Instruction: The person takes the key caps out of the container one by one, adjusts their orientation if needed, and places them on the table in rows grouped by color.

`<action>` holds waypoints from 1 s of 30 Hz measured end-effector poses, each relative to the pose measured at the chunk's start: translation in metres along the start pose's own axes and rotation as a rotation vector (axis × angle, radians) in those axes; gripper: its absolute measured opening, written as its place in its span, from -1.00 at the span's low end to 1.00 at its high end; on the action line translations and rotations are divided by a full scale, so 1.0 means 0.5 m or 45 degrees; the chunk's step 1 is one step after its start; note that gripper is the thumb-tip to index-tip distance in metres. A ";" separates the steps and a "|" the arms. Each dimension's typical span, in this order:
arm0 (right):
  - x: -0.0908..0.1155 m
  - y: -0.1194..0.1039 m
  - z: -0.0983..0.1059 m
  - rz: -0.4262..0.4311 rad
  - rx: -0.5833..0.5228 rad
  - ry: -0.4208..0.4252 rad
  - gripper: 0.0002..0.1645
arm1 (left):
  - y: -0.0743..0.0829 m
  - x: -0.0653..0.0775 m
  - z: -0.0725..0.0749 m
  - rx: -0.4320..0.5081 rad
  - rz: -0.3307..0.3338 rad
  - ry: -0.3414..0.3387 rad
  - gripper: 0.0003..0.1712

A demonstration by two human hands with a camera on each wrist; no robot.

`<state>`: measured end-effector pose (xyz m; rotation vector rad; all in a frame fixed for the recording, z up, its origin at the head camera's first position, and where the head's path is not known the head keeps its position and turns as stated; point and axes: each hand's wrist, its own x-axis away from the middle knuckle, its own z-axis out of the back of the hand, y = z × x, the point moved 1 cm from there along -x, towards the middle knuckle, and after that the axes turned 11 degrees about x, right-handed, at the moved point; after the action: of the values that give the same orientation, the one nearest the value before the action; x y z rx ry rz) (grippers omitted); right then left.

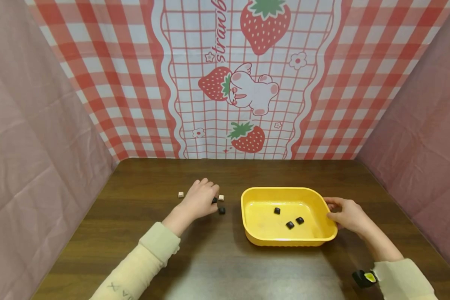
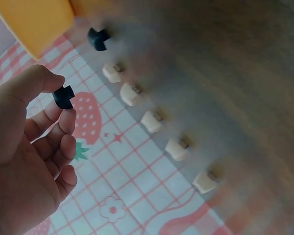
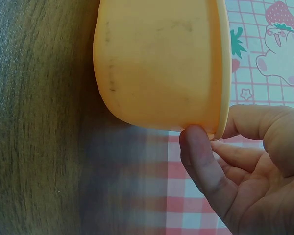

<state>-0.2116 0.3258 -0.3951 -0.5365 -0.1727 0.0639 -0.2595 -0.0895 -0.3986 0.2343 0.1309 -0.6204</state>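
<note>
My left hand (image 1: 198,200) is low over the table, left of the yellow plastic tub (image 1: 289,242). Its thumb and index finger pinch a small black keycap (image 2: 63,97). Another black keycap (image 1: 222,211) lies on the table near the fingertips. Close to that hand are a cream keycap (image 1: 221,198) and a second cream keycap (image 1: 181,194); more cream keycaps stand in a row in the left wrist view, partly hidden from the head view. My right hand (image 1: 349,214) grips the tub's right rim, the thumb on the outer wall. Inside the tub lie three black keycaps (image 1: 290,225).
The dark wooden table (image 1: 225,271) runs up to a strawberry-print cloth (image 1: 247,83) at the back. Pink cloth (image 1: 41,125) hangs on both sides. A black strap-like piece with a yellow-green patch (image 1: 364,278) shows at my right sleeve.
</note>
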 end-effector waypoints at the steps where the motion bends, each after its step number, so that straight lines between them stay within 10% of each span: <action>1: 0.000 0.000 0.000 0.003 0.000 0.001 -0.34 | -0.003 0.000 -0.003 0.001 0.004 0.004 -0.78; 30: -0.002 0.004 0.000 -0.004 -0.002 -0.004 -0.34 | -0.032 0.001 -0.065 0.063 0.087 -0.126 -0.77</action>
<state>-0.2128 0.3273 -0.3961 -0.5378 -0.1768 0.0613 -0.2701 -0.0941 -0.4332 0.2547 0.0122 -0.5668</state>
